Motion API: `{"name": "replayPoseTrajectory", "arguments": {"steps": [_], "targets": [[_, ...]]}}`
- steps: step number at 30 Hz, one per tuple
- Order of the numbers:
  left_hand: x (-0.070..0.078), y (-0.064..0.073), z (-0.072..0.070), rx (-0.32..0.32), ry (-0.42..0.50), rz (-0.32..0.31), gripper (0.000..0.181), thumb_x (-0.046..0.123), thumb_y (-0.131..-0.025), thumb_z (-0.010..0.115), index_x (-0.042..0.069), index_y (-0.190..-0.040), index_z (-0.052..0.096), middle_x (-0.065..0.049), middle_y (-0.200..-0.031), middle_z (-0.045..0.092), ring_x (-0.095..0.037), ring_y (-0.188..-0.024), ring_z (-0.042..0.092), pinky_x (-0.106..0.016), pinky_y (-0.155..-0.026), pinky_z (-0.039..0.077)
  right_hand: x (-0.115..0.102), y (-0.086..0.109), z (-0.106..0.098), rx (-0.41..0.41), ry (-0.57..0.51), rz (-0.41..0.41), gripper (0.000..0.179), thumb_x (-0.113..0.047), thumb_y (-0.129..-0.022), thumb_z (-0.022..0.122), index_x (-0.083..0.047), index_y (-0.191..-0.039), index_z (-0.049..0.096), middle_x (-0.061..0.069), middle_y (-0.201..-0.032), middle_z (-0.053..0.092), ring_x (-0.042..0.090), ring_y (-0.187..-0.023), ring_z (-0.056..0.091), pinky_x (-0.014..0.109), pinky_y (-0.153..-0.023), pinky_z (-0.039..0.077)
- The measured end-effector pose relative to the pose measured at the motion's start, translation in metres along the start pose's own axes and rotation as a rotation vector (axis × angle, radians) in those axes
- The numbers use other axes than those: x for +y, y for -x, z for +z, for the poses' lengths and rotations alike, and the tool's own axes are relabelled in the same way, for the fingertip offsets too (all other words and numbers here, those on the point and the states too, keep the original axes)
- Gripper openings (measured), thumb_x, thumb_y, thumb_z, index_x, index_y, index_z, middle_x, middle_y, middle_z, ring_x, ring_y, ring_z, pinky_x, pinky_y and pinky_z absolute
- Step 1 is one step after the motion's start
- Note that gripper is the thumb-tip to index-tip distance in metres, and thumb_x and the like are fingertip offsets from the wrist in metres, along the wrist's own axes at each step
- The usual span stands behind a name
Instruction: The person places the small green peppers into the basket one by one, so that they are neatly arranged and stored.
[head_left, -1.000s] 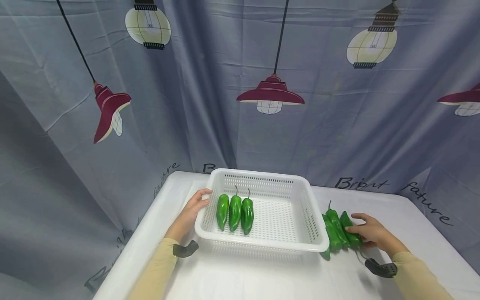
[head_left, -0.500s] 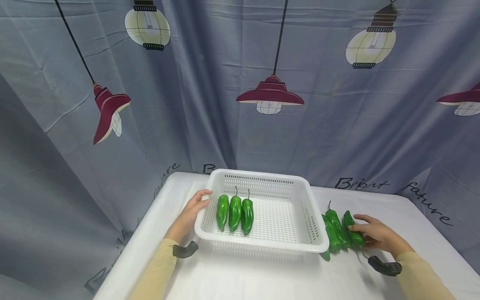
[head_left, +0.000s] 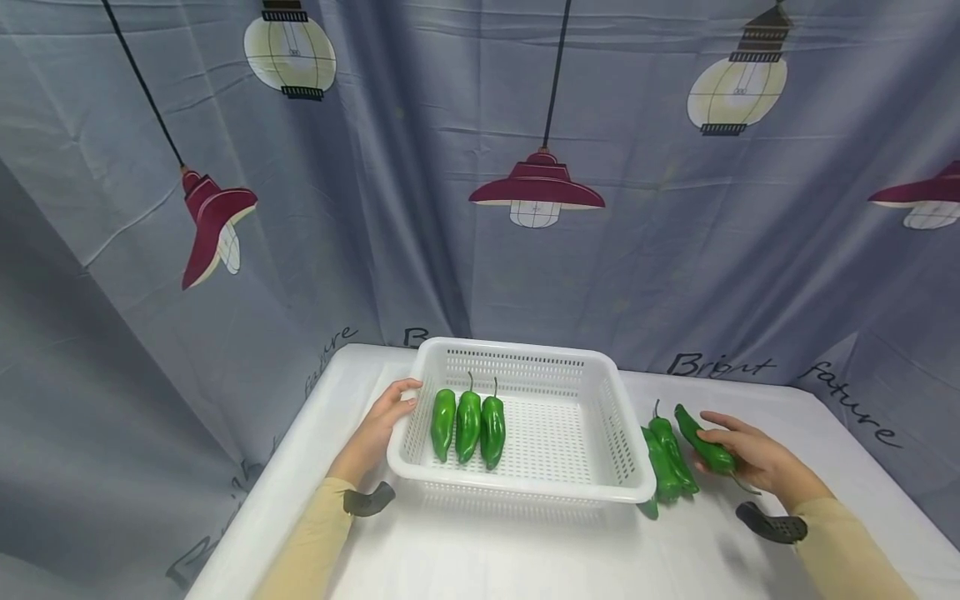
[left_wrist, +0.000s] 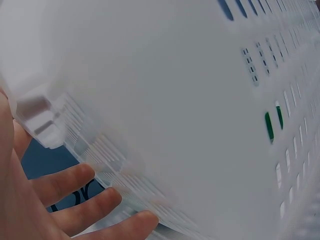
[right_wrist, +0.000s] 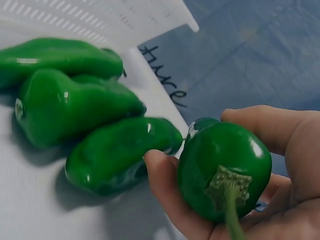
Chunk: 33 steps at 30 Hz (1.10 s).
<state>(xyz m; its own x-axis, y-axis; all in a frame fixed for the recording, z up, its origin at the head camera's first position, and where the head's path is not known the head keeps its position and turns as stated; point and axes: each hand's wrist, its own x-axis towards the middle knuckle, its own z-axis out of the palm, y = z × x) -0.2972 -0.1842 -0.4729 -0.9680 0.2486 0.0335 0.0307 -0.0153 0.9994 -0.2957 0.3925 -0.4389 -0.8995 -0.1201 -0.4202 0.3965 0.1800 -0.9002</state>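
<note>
My right hand (head_left: 761, 458) holds a glossy green pepper (head_left: 701, 439) between thumb and fingers at the table's right side. In the right wrist view the held pepper (right_wrist: 222, 167) points its stem end at the camera. Beside it on the table lie other green peppers (right_wrist: 105, 155), close together; the basket's corner partly hides them from the head. My left hand (head_left: 381, 425) is at the left rim of a white slotted plastic basket (head_left: 525, 483). In the left wrist view its fingers (left_wrist: 92, 215) lie spread and fairly straight along the basket's outer wall.
Three green peppers (head_left: 468, 425) lie side by side in the left part of the basket. A white table (head_left: 495, 550) carries everything. Behind it hangs a grey-blue curtain (head_left: 420, 208) printed with lamps and lettering.
The right hand has lifted its pepper away from the others and turned it, its tip now pointing up and left. The left hand and basket have stayed in place.
</note>
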Motion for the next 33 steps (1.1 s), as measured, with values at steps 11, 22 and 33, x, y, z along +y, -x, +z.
{"name": "replayPoseTrajectory", "arguments": {"steps": [11,22,33], "targets": [[-0.002,0.0,-0.001,-0.014,-0.009,0.002,0.042,0.021,-0.108,0.039,0.009,-0.148,0.037,-0.028,-0.152,0.043,-0.045,-0.127,0.058,-0.049,-0.097,0.059,-0.02,0.001,0.016,-0.068,0.004,-0.05,0.082,-0.018,-0.108,0.049,-0.003,-0.161,-0.012,0.03,-0.141,0.039,0.014,-0.098,0.07,0.038,-0.085,0.064],[0.0,-0.001,-0.001,-0.01,-0.009,0.015,0.041,0.019,-0.108,0.039,0.007,-0.147,0.037,-0.028,-0.151,0.043,-0.041,-0.124,0.06,-0.047,-0.096,0.06,-0.056,0.005,0.038,-0.105,0.025,-0.106,0.079,-0.025,-0.107,0.052,-0.005,-0.163,-0.001,0.008,-0.127,0.047,0.015,-0.102,0.07,0.035,-0.088,0.064],[-0.001,-0.002,-0.001,-0.011,-0.012,0.021,0.042,0.016,-0.108,0.038,0.003,-0.148,0.034,-0.029,-0.152,0.041,-0.038,-0.124,0.06,-0.047,-0.098,0.059,-0.086,0.003,0.077,-0.119,0.077,-0.155,0.071,-0.025,-0.108,0.05,-0.006,-0.163,0.008,0.035,-0.16,0.012,0.013,-0.102,0.068,0.035,-0.088,0.063]]}}
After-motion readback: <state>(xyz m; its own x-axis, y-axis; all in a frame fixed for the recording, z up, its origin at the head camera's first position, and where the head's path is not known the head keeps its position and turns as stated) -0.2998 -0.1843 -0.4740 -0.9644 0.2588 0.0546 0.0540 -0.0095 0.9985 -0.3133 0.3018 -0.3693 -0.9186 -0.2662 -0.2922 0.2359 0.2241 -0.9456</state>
